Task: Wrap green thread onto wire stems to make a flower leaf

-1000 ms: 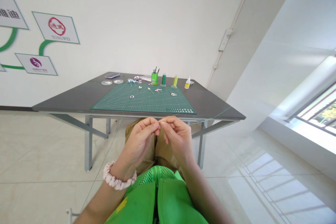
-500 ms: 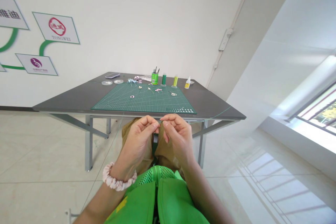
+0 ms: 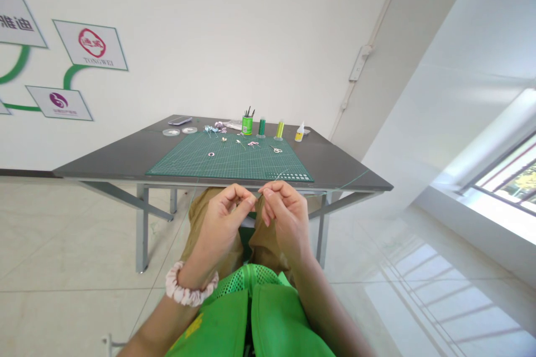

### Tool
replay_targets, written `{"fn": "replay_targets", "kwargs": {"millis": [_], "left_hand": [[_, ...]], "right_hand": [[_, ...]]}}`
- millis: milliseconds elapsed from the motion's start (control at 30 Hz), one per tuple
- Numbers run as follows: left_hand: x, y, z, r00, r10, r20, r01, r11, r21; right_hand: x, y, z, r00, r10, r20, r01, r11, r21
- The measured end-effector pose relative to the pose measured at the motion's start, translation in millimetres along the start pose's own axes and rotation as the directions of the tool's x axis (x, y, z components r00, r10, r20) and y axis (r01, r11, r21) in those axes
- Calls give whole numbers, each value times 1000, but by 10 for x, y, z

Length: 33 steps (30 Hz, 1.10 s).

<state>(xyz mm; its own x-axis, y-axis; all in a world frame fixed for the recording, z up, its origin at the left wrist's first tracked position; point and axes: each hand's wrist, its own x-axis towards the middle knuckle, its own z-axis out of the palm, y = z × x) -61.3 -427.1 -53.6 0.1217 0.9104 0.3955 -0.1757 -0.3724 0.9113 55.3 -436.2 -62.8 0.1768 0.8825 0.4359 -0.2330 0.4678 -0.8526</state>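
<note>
My left hand (image 3: 228, 215) is closed in a pinch, thumb against forefinger, in front of the table's near edge. Whatever lies between those fingertips is too small to make out. Close beside it, a small gap apart, my right hand (image 3: 287, 217) also pinches thumb to forefinger. A thin green thread (image 3: 352, 181) runs from around the right hand across the table edge to the right; its end at the fingers is hard to see. Both hands hover above my lap.
On the dark table (image 3: 121, 150) lies a green cutting mat (image 3: 188, 159) with small scissors (image 3: 276, 150) and flower-like pieces. Behind stand a green pen can (image 3: 247, 125), a dark green thread spool (image 3: 262, 127), a yellow-green spool (image 3: 280, 129) and a glue bottle (image 3: 299, 132).
Both hands have shifted very slightly right and remain pinched, with the gap between their fingertips a little wider. A pale strand now shows above the right hand. The table items stay put.
</note>
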Motion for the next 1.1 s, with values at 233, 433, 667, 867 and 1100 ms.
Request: {"fn": "replay_targets", "kwargs": {"millis": [233,433,667,867,1100], "left_hand": [[-7,17,-13,1000,22,4,-22,998,65],[-13,-18,-14,999,2,39,-3,1000,29],[-16,14,26,968,-113,223,175,943,-283],[-19,46,33,943,-152,295,253,905,-343],[-16,19,32,963,-155,218,224,913,-342]], "right_hand": [[5,-13,10,1000,1,-16,-1,1000,-22],[-20,-25,-4,1000,-23,0,23,999,-37],[-45,-23,-25,997,-28,67,26,999,20],[-44,4,-25,994,-42,102,39,999,25],[-50,26,-45,994,-24,102,19,999,48]]}}
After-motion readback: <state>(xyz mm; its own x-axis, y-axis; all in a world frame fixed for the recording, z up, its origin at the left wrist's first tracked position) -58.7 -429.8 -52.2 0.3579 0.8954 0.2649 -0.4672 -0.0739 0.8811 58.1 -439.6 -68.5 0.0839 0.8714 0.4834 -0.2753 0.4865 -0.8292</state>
